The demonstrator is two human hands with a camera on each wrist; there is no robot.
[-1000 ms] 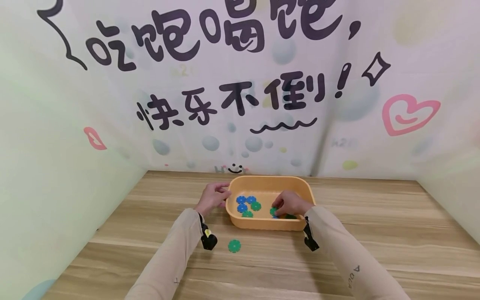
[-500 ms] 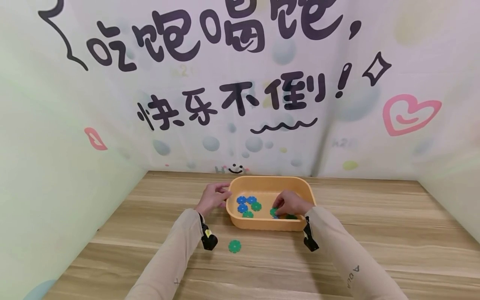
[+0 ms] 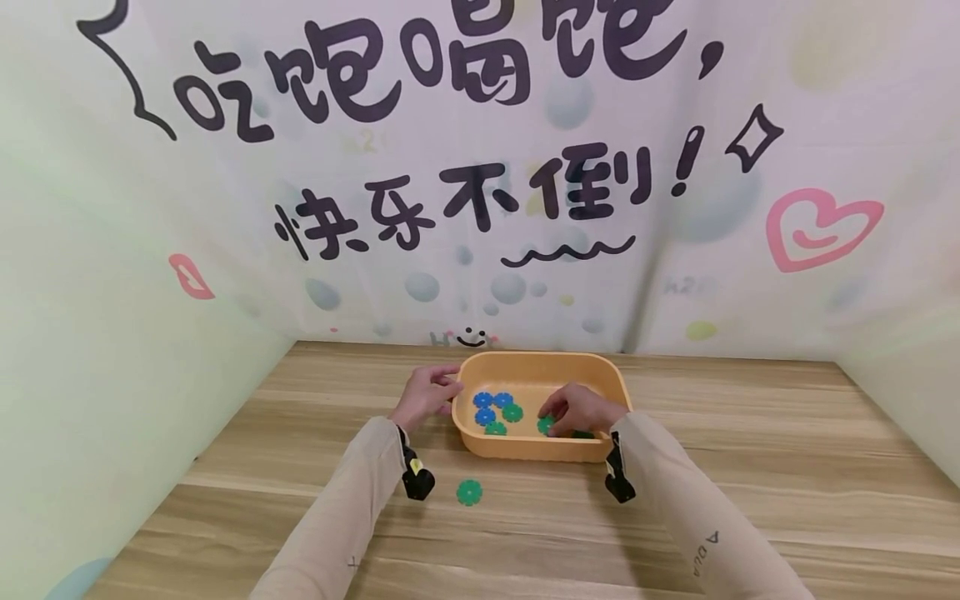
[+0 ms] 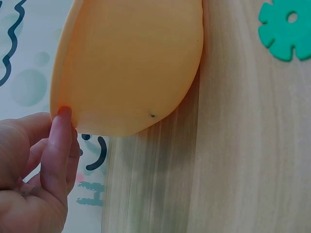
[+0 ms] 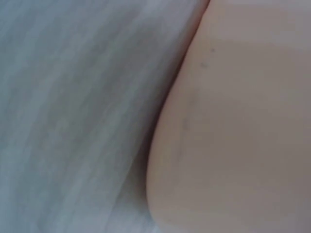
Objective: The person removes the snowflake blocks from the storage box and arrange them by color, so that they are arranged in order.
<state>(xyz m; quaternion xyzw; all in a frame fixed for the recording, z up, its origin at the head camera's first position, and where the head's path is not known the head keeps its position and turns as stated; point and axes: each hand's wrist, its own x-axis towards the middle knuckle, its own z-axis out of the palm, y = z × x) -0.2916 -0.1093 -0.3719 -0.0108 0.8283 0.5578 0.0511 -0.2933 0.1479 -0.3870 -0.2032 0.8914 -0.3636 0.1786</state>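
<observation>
An orange plastic basin [image 3: 525, 450] stands on the table, with blue and green notched building discs inside. My left hand [image 3: 426, 397] holds its left end; in the left wrist view the fingertips [image 4: 63, 114] are at the rim. My right hand [image 3: 585, 409] reaches into the basin, curled fingers and thumb at the edges of a green notched disc [image 3: 545, 425]. The right wrist view shows only the basin's outer wall [image 5: 233, 126], close and blurred, and no fingers. Left of the right hand lie blue discs [image 3: 483, 416] and a green disc [image 3: 512, 412].
Another green disc [image 3: 469, 492] lies on the wooden table [image 3: 750, 433] in front of the basin. Behind the table hangs a white printed cloth [image 3: 420, 308]. Part of a dark green disc [image 3: 582, 433] shows under the right hand.
The right hand's fingers have shifted slightly and spread around the green disc; the bit of blue under them is no longer visible. Left hand and basin stay in place.
</observation>
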